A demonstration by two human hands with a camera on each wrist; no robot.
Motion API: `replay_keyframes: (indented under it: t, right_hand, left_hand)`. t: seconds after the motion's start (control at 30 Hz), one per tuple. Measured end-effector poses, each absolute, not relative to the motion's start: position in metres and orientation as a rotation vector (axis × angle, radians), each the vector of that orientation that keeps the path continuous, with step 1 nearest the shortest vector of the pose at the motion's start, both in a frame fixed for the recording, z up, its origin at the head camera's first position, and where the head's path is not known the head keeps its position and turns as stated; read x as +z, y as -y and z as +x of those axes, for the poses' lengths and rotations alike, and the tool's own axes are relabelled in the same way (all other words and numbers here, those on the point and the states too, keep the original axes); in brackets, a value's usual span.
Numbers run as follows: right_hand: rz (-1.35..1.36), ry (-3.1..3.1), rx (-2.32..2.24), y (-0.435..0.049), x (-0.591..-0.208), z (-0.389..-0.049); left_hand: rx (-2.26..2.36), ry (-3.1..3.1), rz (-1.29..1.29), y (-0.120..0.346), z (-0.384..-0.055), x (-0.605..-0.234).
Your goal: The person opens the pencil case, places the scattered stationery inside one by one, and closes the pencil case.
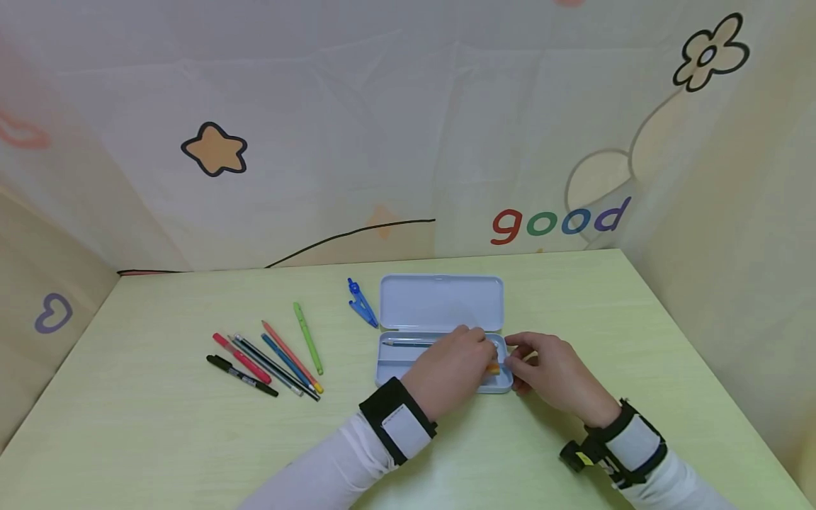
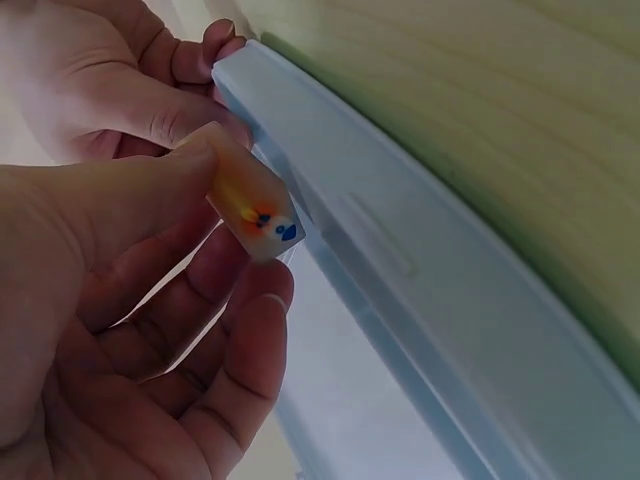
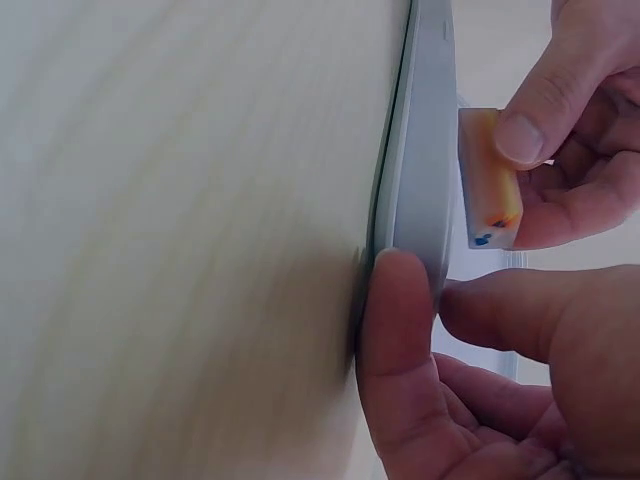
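My left hand point(image 1: 451, 370) pinched the eraser point(image 2: 248, 190) between thumb and fingers while my right hand point(image 1: 556, 370) gripped the pencil case point(image 1: 442, 301); the packing step, I judged, next needed lowering and release.

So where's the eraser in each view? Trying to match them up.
Head: right of centre, below mid-height; only a small orange part of the eraser shows by the left hand.
Left wrist: left of centre, slightly above mid-height, the eraser pinched by the left hand.
Right wrist: right of centre, upper half, the eraser in the left hand.
Shared landmark: the pale blue pencil case, in all three.
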State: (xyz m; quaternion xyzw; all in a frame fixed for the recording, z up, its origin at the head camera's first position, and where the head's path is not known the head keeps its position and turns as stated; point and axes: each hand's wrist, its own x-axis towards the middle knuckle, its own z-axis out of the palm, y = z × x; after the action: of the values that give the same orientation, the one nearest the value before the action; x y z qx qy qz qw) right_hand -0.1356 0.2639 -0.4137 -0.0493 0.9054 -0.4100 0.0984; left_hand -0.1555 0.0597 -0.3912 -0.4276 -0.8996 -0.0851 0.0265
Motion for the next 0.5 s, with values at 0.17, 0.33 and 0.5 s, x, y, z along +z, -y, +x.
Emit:
replay_keyframes:
  t: [0.17, 0.33, 0.5]
  right_hand:
    - [-0.158, -2.682, -1.217, -0.264, -0.413, -0.135]
    - [-0.156, -2.688, -1.206, -0.264, -0.413, -0.135]
    - [-0.156, -2.690, -1.207, -0.264, -0.413, -0.136]
  left_hand:
    - [-0.234, 2.754, -1.343, -0.064, -0.155, -0.395]
    - [-0.201, 2.731, -1.353, -0.067, -0.155, -0.399]
    - [-0.163, 2.730, -1.359, -0.069, -0.155, -0.403]
